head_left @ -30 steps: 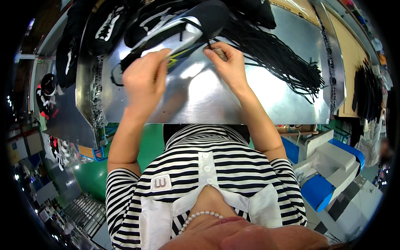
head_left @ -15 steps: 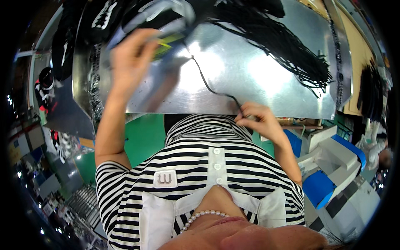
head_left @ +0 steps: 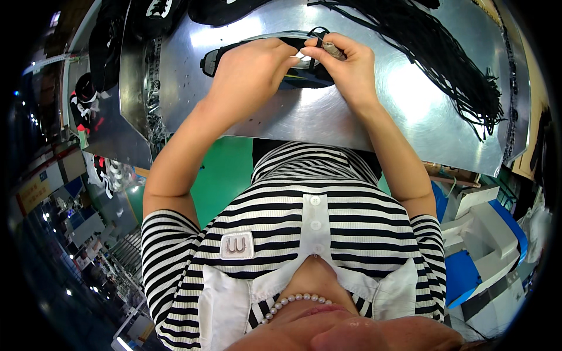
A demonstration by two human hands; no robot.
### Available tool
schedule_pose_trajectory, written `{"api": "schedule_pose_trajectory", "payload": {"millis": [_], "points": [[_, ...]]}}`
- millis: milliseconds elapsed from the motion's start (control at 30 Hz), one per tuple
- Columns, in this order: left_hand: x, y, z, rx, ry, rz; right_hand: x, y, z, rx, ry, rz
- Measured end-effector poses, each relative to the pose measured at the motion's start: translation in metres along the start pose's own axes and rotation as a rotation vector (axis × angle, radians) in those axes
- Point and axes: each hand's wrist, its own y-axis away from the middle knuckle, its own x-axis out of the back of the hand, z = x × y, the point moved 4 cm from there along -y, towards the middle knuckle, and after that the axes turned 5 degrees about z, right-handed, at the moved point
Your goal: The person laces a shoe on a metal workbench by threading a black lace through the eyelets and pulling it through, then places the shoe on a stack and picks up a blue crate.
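A black and grey shoe upper [head_left: 307, 80] lies on the metal table in front of me, partly covered by my hands. My left hand [head_left: 249, 70] is closed over its near side, fingertips pinched at the opening. My right hand [head_left: 351, 64] meets it there, gripping a small hook tool with a tan wrapped handle [head_left: 333, 51]. A black shoelace [head_left: 319, 34] loops up beside the right fingers. Between the fingertips shows a bit of white; what exactly is pinched there is too small to tell.
A thick bundle of black laces [head_left: 433, 52] stretches along the table's right side. Black shoes [head_left: 157, 13] stand at the far left edge of the metal table [head_left: 281, 120]. Right of my body is a white and blue bin-like object [head_left: 480, 240].
The shoe upper has come down from my raised left hand onto the table. My right hand has moved up from the table's front edge to the upper, and the tool now shows in it.
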Motion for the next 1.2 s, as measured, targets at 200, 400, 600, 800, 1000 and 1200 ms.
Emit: {"api": "schedule_pose_trajectory", "payload": {"millis": [200,400,600,800,1000,1200], "points": [[-0.023,-0.014,-0.013,0.159,0.078,-0.128,-0.010,-0.001,0.010,0.211,0.125,0.143],[-0.039,-0.016,-0.025,0.261,0.210,-0.084,-0.011,-0.001,0.011,0.253,0.124,0.189],[-0.043,-0.018,-0.025,0.268,0.232,-0.071,0.000,0.004,0.000,0.213,0.260,0.112],[-0.051,-0.017,-0.032,0.305,0.349,-0.084,0.023,0.036,-0.002,0.069,0.199,-0.056],[-0.051,-0.021,-0.029,0.364,0.416,-0.143,0.020,0.039,0.005,0.102,0.294,-0.093],[-0.051,-0.021,-0.030,0.343,0.430,-0.142,0.023,0.038,0.003,0.068,0.227,-0.096]]}}
